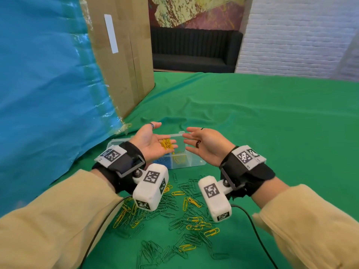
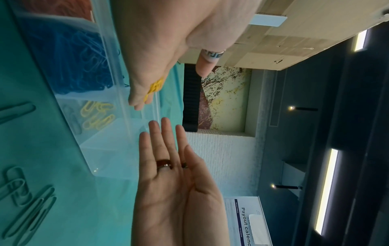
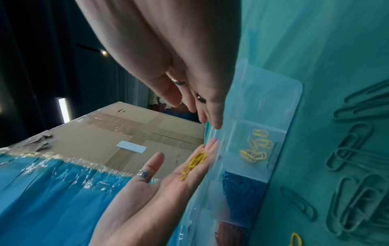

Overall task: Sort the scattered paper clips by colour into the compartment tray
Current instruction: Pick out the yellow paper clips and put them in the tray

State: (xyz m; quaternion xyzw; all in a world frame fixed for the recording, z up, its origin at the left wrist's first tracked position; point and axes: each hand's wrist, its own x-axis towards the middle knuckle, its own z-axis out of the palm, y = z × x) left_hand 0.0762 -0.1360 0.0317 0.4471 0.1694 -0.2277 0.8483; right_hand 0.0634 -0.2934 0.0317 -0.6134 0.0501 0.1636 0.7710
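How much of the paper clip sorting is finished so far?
Partly done. The clear tray already holds blue clips, reddish ones and a few yellow clips, each colour in its own compartment. In hand: the left hand, palm up, carries a bunch of yellow clips over the tray; the right hand is open and empty. Left: many green clips and some yellow ones on the green cloth.

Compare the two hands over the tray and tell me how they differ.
The left hand carries a bunch of yellow paper clips on its fingers; the right hand carries nothing. The left hand hangs above the compartment tray's blue and yellow sections; the right hand hangs nearer the clear end compartment. Both are open, palms up, fingertips nearly meeting, rings on their fingers.
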